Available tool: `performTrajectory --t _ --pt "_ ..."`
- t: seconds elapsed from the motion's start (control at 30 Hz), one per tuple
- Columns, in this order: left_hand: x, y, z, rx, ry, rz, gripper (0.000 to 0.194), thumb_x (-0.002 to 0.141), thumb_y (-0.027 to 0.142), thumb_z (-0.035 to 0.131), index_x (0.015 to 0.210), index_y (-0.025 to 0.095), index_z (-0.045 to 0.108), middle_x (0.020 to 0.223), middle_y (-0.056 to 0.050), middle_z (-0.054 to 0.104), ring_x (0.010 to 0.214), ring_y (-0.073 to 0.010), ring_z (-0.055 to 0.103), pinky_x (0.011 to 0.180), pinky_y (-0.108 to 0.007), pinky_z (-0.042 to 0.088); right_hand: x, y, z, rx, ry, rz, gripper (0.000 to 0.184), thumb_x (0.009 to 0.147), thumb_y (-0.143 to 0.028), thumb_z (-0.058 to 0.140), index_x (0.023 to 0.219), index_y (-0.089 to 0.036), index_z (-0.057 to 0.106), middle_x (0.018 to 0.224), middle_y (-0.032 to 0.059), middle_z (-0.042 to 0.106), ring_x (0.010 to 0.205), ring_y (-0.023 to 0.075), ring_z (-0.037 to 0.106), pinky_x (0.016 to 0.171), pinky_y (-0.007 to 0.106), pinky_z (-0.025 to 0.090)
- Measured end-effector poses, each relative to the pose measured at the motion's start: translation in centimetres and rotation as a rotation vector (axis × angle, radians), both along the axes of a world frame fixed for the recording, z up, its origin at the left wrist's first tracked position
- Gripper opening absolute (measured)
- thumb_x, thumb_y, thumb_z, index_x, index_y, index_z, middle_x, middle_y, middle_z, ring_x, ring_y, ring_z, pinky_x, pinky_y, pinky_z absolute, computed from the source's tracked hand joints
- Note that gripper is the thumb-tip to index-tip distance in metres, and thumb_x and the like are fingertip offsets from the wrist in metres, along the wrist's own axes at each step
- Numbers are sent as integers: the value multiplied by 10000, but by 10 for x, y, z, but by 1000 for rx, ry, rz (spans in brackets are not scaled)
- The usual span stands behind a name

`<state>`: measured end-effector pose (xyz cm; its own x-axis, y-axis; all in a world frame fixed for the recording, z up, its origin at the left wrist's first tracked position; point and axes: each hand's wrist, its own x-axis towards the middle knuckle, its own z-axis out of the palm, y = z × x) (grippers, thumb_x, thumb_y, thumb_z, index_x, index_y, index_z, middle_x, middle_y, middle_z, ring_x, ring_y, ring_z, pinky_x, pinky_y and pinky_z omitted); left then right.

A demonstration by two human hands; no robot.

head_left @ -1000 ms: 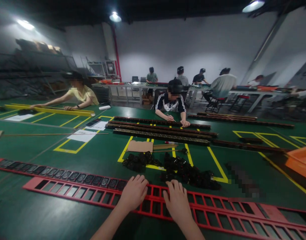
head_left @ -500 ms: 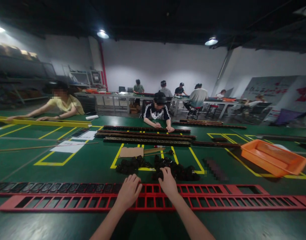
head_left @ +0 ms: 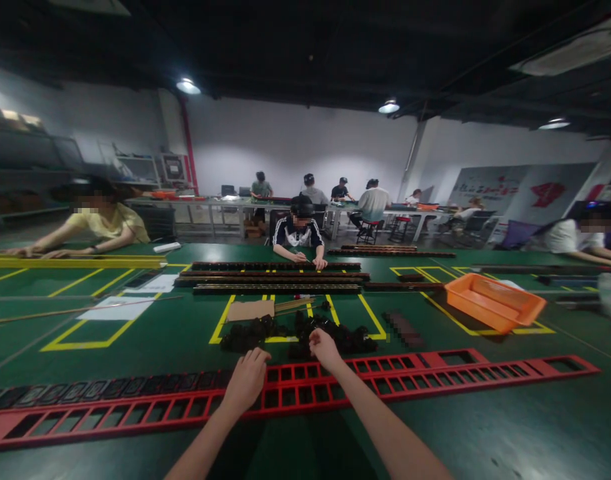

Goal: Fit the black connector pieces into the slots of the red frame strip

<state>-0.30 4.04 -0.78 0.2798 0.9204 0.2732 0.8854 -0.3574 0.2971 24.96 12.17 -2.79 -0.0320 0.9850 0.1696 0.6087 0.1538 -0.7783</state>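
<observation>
My left hand (head_left: pixel 246 380) lies over the red slotted frame (head_left: pixel 335 393), fingers stretched forward and slightly bent. It rests at the right end of a row of black square pieces (head_left: pixel 135 385) seated in the frame's far row of slots. My right hand (head_left: pixel 326 350) reaches past the frame to the near edge of a pile of small black parts (head_left: pixel 352 337). Its fingers are curled together, and whatever they may hold is hidden. Another heap of black parts (head_left: pixel 248 333) sits to its left. Open slots show in the near row.
Beyond the piles lie a cardboard piece (head_left: pixel 250 311), thin sticks (head_left: pixel 292 305) and long dark strips (head_left: pixel 280 280). An orange bin (head_left: pixel 495 307) stands to the right, white sheets (head_left: pixel 116 308) to the left. Across the table a person (head_left: pixel 299 233) works; another in yellow (head_left: pixel 110 223) handles a yellow bar (head_left: pixel 75 261).
The view has turned right and up, bringing the whole orange bin into sight. My right hand has moved from the frame to the black pile, its fingers curling. My left hand stays on the frame.
</observation>
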Motion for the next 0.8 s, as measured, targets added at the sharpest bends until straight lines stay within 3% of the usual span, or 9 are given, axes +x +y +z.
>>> performTrajectory --t 0.1,0.23,0.3,0.4,0.53,0.67,0.8 --pt "0 -1 1 -24 31 4 365 942 75 320 1136 200 603 1153 -68 608 1075 -196 551 906 -343 403 0 3 1 13 1 15 366 666 -7 452 906 -176 671 782 3 687 735 145 657 680 235 496" --pt "-1 0 -1 -47 26 -12 441 883 9 319 1158 205 604 1149 -70 614 1076 -209 551 916 -362 417 -5 2 6 25 -20 7 313 751 -65 469 909 -199 703 878 21 713 867 159 665 796 263 491" --pt "-4 4 -6 -46 -70 -42 512 824 -43 300 1162 197 601 1147 -74 615 1081 -199 557 939 -357 431 -9 0 7 26 -42 3 258 791 -145 527 959 -217 709 861 19 707 837 172 660 787 284 489" --pt "-11 13 -15 18 -298 -42 581 720 -93 273 1104 186 608 1117 -75 625 1089 -178 571 991 -348 441 -14 -6 8 51 -76 46 264 731 -196 659 988 -231 708 859 7 697 820 180 648 788 291 485" --pt "-19 21 -24 75 -474 46 519 694 -67 290 1024 180 604 1030 -69 631 1007 -178 597 927 -344 486 -19 -15 12 139 -82 38 218 788 -169 591 979 -208 688 979 39 668 912 189 621 875 328 474" --pt "-16 17 -23 46 -440 21 384 756 -32 319 899 182 604 913 -55 619 900 -187 579 840 -328 485 -36 -27 23 228 -40 28 175 893 -212 489 896 -192 662 968 64 622 936 196 600 894 344 475" --pt "-7 8 -16 23 -131 1 345 836 -17 333 910 181 605 965 -65 603 952 -214 532 867 -351 424 -67 -40 29 272 104 187 178 909 -196 465 902 -194 642 967 53 610 938 177 595 878 311 472"
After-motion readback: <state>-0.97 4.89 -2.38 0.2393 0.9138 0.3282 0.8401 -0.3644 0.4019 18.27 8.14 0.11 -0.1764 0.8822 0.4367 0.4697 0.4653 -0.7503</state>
